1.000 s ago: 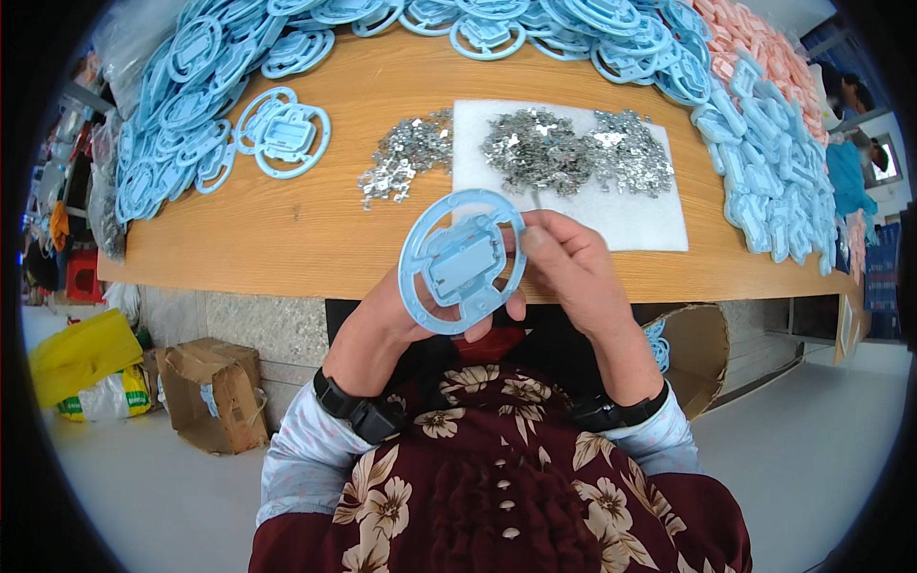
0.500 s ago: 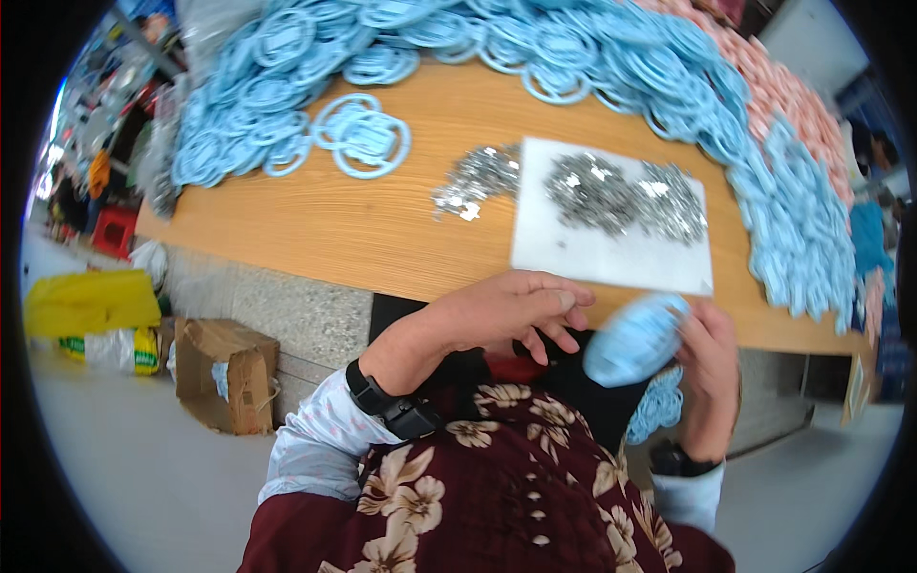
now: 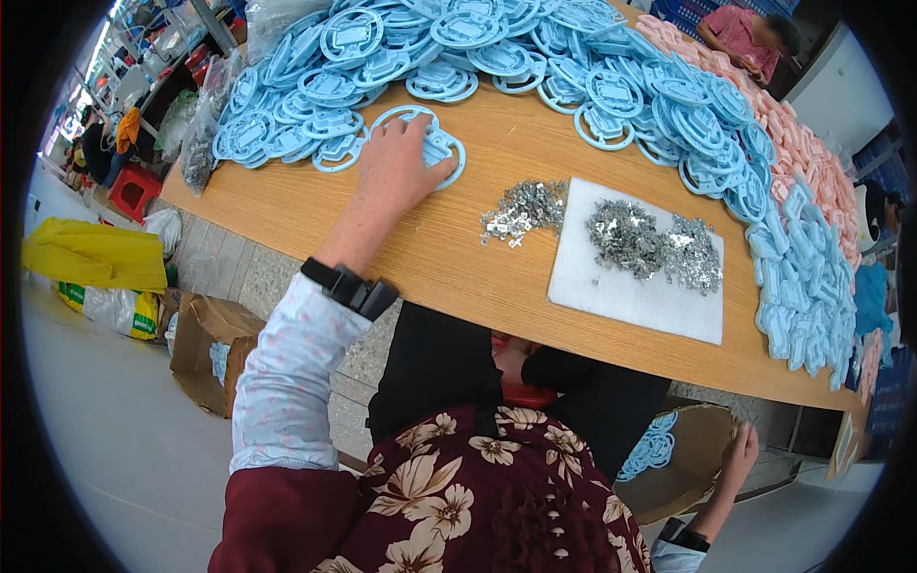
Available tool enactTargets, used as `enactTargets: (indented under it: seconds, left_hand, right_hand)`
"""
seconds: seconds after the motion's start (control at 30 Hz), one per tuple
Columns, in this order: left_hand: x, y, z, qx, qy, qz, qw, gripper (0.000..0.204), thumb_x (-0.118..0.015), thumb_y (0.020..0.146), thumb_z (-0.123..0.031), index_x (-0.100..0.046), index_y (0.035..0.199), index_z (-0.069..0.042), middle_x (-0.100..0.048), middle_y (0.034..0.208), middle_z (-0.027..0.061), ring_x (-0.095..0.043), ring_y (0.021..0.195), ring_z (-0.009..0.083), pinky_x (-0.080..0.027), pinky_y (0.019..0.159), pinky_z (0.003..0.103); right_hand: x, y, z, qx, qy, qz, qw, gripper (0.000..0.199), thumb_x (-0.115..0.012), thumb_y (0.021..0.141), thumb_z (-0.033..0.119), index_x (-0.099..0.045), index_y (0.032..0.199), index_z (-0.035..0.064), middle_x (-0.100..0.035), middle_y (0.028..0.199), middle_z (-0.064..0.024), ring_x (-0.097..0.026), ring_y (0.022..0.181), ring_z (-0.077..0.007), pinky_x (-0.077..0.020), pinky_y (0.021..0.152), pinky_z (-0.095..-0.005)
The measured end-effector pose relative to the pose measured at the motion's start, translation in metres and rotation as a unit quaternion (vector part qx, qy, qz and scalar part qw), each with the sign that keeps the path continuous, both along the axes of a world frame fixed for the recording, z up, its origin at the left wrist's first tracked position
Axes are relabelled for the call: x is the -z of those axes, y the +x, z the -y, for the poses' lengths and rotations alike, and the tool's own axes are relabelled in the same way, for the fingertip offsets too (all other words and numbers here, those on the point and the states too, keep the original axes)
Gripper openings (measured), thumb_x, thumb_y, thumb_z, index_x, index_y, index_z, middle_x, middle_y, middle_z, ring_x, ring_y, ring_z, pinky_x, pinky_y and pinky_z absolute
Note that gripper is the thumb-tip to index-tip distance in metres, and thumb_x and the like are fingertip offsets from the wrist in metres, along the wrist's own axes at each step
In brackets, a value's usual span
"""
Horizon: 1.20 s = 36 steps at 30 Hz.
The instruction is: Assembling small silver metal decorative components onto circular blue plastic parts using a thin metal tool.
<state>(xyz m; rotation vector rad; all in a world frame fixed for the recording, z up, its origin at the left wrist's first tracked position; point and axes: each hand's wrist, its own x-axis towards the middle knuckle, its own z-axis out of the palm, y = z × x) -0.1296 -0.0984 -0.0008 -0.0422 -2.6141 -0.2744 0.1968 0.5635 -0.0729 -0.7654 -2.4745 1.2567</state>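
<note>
1. A blue ring part [image 3: 432,145] lies flat on the table [image 3: 315,215], just under the fingertips of the left hand [image 3: 399,164]; the fingers are spread and laid on it, pressing rather than clasping; whether any finger is hooked under its rim cannot be told.
2. Beyond those fingertips a heap of blue parts [image 3: 535,57] is piled, curving along the far edge and down the right side; the nearest pieces of the heap lie just beside the touched part, to the left of the fingers.
3. A black wristband [image 3: 351,288] is worn on the left wrist, behind the hand; a pale sleeve follows it.
4. To the right of the left fingers, apart from them, a small scatter of metal clips [image 3: 521,210] lies on the bare wood; further right a white pad [image 3: 630,291] carries a larger clip pile [image 3: 654,246].
5. Pink parts [image 3: 812,162] are heaped past the blue ones, at the far right.
6. The right hand [image 3: 738,456] is held low, below the table edge, at the rim of a carton [image 3: 688,458] holding blue parts; its fingers are loosely extended on the rim; whether anything is gripped cannot be told.
</note>
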Motion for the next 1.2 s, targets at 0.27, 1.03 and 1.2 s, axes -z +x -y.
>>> enactTargets:
  seconds: [0.27, 1.03, 1.2]
  left_hand:
    - [-0.028, -0.016, -0.009, 0.057, 0.198, 0.067, 0.976, 0.092, -0.083, 0.067, -0.042, -0.052, 0.139, 0.006, -0.062, 0.123, 0.0274, -0.06, 0.115, 0.0392, -0.049, 0.1, 0.045]
    - [0.009, 0.108, -0.124, 0.216, 0.627, 0.377, 0.646, 0.029, -0.049, 0.107, -0.018, -0.062, 0.128, -0.002, -0.068, 0.105, 0.0005, -0.06, 0.093, 0.0054, -0.049, 0.084, 0.023]
    - [0.009, 0.106, -0.128, 0.209, 0.592, 0.335, 0.703, 0.028, -0.048, 0.107, -0.016, -0.063, 0.126, -0.003, -0.064, 0.103, -0.0011, -0.056, 0.091, 0.0041, -0.047, 0.082, 0.022]
  right_hand:
    - [-0.106, -0.117, 0.201, -0.224, -0.112, -0.087, 0.964, 0.026, -0.05, 0.108, 0.022, -0.065, 0.113, 0.0003, -0.049, 0.073, 0.0034, -0.044, 0.059, -0.0043, -0.0344, 0.052, -0.0216]
    - [-0.073, -0.21, 0.293, -0.333, 0.068, -0.087, 0.936, 0.013, -0.072, 0.09, 0.011, -0.07, 0.101, 0.0052, -0.066, 0.085, -0.01, -0.064, 0.073, -0.0236, -0.0523, 0.067, -0.0338]
    - [-0.06, -0.223, 0.314, -0.353, 0.182, -0.089, 0.913, 0.006, -0.071, 0.088, 0.013, -0.068, 0.09, 0.0081, -0.065, 0.084, -0.0124, -0.065, 0.077, -0.0368, -0.054, 0.066, -0.0439]
